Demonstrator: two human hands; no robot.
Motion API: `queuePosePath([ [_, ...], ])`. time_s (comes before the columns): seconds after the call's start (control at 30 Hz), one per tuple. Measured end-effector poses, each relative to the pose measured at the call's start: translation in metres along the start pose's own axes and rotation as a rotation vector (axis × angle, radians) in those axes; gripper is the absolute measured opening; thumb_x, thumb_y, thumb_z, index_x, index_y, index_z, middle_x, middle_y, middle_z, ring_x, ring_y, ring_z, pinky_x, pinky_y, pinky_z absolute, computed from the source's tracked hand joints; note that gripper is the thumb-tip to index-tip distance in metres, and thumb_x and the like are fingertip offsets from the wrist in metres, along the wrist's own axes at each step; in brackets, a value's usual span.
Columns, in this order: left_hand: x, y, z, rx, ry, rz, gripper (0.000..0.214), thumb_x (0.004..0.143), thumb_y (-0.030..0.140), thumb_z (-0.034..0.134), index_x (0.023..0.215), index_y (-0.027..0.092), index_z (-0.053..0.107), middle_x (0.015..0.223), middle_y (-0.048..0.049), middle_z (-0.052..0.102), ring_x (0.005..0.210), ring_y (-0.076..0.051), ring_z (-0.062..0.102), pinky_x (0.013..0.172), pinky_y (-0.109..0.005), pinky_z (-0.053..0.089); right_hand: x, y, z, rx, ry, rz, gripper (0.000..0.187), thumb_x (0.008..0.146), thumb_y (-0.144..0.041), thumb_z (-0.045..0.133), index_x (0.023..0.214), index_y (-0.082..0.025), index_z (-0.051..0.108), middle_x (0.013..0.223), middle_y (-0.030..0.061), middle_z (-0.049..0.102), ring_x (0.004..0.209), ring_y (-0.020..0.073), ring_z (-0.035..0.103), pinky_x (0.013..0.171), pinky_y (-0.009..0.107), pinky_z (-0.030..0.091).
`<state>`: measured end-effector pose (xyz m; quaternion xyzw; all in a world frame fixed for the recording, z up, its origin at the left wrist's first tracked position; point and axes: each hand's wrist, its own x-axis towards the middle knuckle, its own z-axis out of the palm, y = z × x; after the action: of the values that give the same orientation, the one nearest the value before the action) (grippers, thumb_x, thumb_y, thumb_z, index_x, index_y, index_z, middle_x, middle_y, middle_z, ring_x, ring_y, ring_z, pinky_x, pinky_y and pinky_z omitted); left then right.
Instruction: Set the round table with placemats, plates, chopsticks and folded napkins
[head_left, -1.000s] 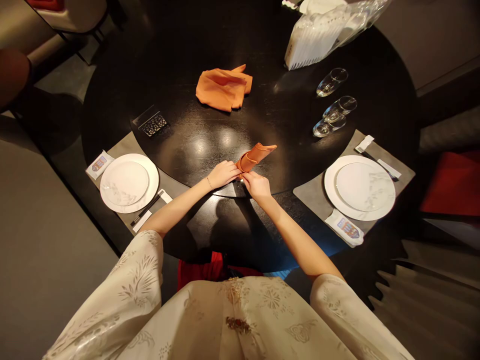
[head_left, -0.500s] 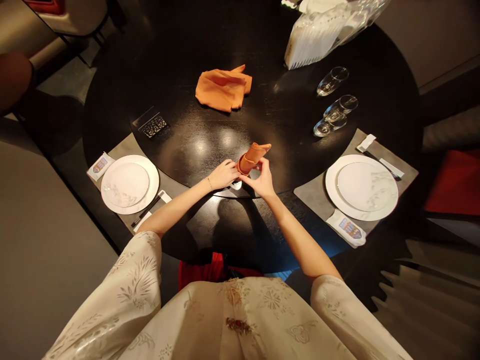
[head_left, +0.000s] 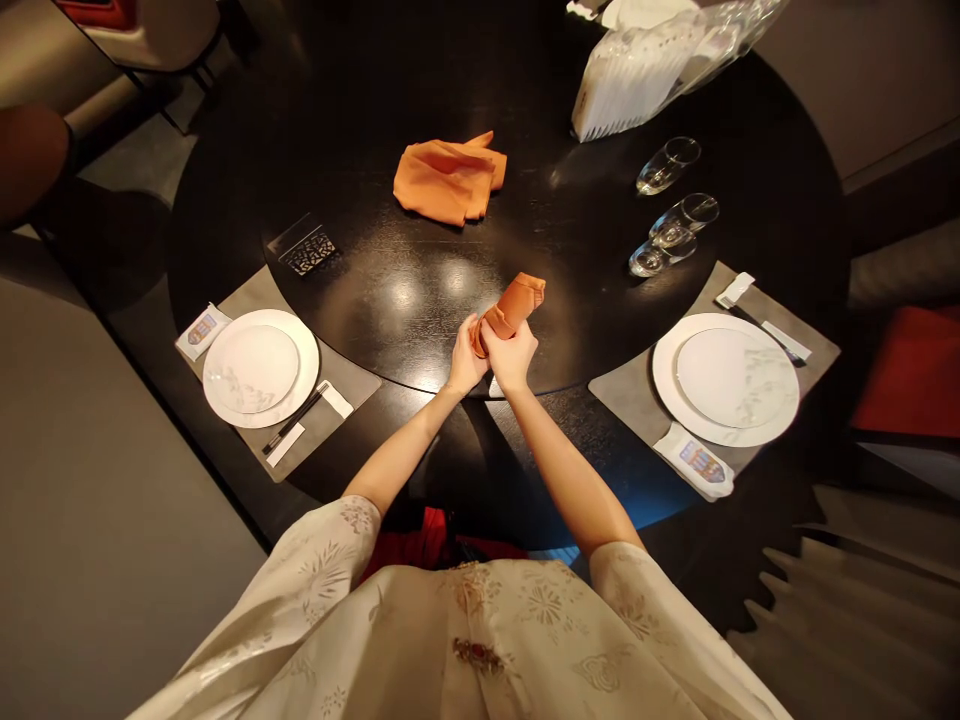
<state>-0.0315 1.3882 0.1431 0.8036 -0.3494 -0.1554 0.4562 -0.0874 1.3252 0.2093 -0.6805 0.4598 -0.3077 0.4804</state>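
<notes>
Both of my hands grip a rolled orange napkin [head_left: 516, 300] above the near edge of the black turntable [head_left: 420, 290]. My left hand [head_left: 465, 358] is closed around the roll's lower end from the left. Pressed against it, my right hand [head_left: 510, 355] wraps the same end from the right. The roll's free end points up and to the right. A loose pile of orange napkins [head_left: 448, 178] lies farther back on the turntable.
White plates on grey mats sit at the left [head_left: 259, 366] and at the right [head_left: 724, 378], with chopsticks [head_left: 294, 416] and wrapped packets beside them. Three glasses [head_left: 671, 220] lie on their sides at right. A black holder [head_left: 304, 248] and a plastic-wrapped white stack [head_left: 637, 70] stand behind.
My hands have come together and lifted the rolled napkin off the table. My left arm swung inward. The roll is tighter and shorter than before.
</notes>
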Motion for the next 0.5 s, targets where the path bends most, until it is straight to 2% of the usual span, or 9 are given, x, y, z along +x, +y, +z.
queuePosePath([
  [0.1,0.009,0.006,0.013,-0.014,-0.054,-0.132,0.042,0.082,0.022,0.052,0.123,0.014,0.044,0.117,-0.0131,0.059,0.106,-0.023,0.057,0.093,-0.039,0.044,0.006,-0.006,-0.008,0.044,-0.141,-0.115,0.045,0.067,-0.044,0.063,0.102,-0.017,0.057,0.096,0.0071,0.065,0.087,0.0180,0.061,0.085,0.035,0.048],
  [0.17,0.014,0.008,0.010,-0.032,-0.135,-0.098,0.042,0.077,0.020,0.057,0.118,0.013,0.049,0.113,-0.0127,0.061,0.104,-0.024,0.058,0.093,-0.038,0.045,0.015,-0.006,-0.015,0.138,-0.279,-0.176,0.050,0.065,-0.043,0.065,0.106,-0.017,0.053,0.099,0.0074,0.064,0.087,0.0165,0.060,0.087,0.034,0.047],
  [0.23,0.017,0.007,0.000,-0.102,-0.236,0.015,0.056,0.071,0.018,0.063,0.124,0.013,0.046,0.122,-0.0136,0.058,0.112,-0.024,0.055,0.097,-0.036,0.043,0.023,-0.003,-0.019,0.214,-0.371,-0.165,0.048,0.064,-0.044,0.065,0.102,-0.017,0.053,0.094,0.0067,0.064,0.083,0.0154,0.060,0.086,0.033,0.048],
  [0.3,0.020,0.003,-0.014,-0.208,-0.351,0.123,0.067,0.071,0.018,0.063,0.132,0.014,0.038,0.132,-0.0137,0.051,0.120,-0.023,0.049,0.100,-0.034,0.040,0.029,0.000,-0.022,0.268,-0.393,-0.130,0.042,0.064,-0.045,0.066,0.092,-0.017,0.053,0.088,0.0050,0.063,0.079,0.0145,0.059,0.084,0.032,0.048],
  [0.37,0.024,-0.002,-0.028,-0.292,-0.447,0.159,0.061,0.076,0.021,0.057,0.134,0.015,0.037,0.134,-0.0130,0.049,0.121,-0.021,0.049,0.100,-0.033,0.041,0.030,0.003,-0.022,0.320,-0.383,-0.122,0.037,0.064,-0.044,0.066,0.086,-0.018,0.053,0.084,0.0034,0.061,0.077,0.0138,0.058,0.082,0.032,0.049],
  [0.43,0.032,-0.005,-0.039,-0.304,-0.479,0.122,0.047,0.080,0.023,0.051,0.126,0.013,0.048,0.125,-0.0125,0.057,0.112,-0.019,0.056,0.095,-0.031,0.044,0.030,0.004,-0.022,0.353,-0.378,-0.126,0.035,0.064,-0.043,0.067,0.084,-0.018,0.052,0.082,0.0023,0.059,0.076,0.0133,0.057,0.080,0.031,0.049],
  [0.5,0.042,-0.004,-0.045,-0.232,-0.484,0.100,0.033,0.080,0.024,0.051,0.109,0.012,0.060,0.106,-0.0100,0.066,0.094,-0.017,0.062,0.086,-0.029,0.047,0.029,0.003,-0.021,0.349,-0.378,-0.122,0.035,0.063,-0.043,0.067,0.082,-0.018,0.052,0.082,0.0021,0.059,0.076,0.0132,0.056,0.080,0.031,0.049],
])
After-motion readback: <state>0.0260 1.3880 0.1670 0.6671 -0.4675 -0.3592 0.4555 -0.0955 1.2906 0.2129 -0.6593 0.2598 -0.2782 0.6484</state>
